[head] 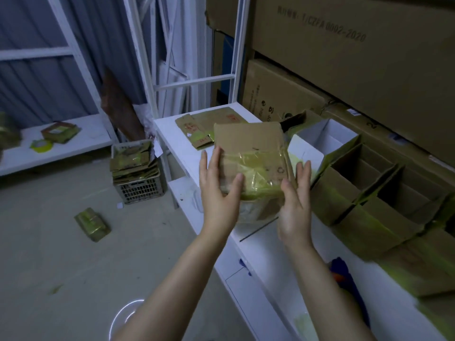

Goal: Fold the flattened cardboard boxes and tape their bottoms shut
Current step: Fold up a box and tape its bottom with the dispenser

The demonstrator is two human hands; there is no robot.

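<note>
Both palms flat vs the box (248, 146). My left hand (216, 185) presses its L side, fingers straight, thumb lying on the taped face. My right hand (294, 203) presses the R side, fingers straight too. No curl round it, just a squeeze btwn palms. Box sits dead centre btwn hands, taped face up, looks near square, so no clear long axis. It's over the white table (266, 257). Open boxes (364, 183) stand near on the R, flat blanks (197, 126) beyond. I'd guess it goes R.
</note>
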